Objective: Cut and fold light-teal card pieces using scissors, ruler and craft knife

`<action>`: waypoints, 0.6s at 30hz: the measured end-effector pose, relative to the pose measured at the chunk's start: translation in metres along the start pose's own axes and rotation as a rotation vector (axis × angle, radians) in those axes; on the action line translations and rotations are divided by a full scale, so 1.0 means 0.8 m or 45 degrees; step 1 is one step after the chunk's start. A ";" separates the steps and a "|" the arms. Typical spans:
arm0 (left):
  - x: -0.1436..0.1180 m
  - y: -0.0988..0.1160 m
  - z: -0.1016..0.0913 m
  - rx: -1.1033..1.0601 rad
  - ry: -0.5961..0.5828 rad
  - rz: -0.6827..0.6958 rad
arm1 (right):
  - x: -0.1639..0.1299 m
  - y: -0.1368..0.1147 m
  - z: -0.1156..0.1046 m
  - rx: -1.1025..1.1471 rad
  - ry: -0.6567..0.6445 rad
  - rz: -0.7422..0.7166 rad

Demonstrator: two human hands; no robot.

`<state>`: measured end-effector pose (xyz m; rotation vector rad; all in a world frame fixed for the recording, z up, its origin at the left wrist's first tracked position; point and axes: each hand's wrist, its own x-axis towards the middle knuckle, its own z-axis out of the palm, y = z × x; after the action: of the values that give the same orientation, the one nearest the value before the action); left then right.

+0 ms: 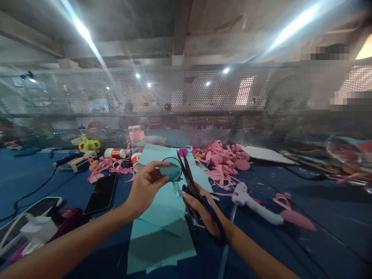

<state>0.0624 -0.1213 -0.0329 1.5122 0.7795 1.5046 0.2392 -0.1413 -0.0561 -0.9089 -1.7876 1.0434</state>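
My left hand [147,188] pinches a round teal disc with a black outline [168,169] between thumb and fingers, above the table. I cannot tell whether it is paper or felt. My right hand [205,211] is wrapped round the dark purple handles of a pair of scissors [189,182]. The blades point up and away from me, slightly apart, close to the disc's right edge. Below both hands lie teal sheets [161,248], partly overlapping. A small magenta disc [183,152] shows behind the scissor tips.
Pink scraps [219,161] are heaped at the back right. A white glue gun [255,207] lies right of my right hand. On the left are a black phone [101,193] and a pink-lidded bottle [136,139]. A perforated metal screen [162,97] stands behind.
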 end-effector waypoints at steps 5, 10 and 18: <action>-0.002 0.010 0.002 -0.039 -0.051 0.008 | 0.000 -0.003 0.000 -0.067 0.015 0.050; -0.003 0.011 0.002 -0.027 -0.058 0.055 | 0.001 -0.003 0.000 -0.112 -0.025 0.039; -0.006 0.006 0.002 0.018 -0.065 0.049 | 0.000 -0.005 0.002 -0.060 -0.028 0.076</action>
<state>0.0629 -0.1282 -0.0309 1.5782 0.7360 1.4853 0.2371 -0.1435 -0.0532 -0.9890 -1.8194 1.0562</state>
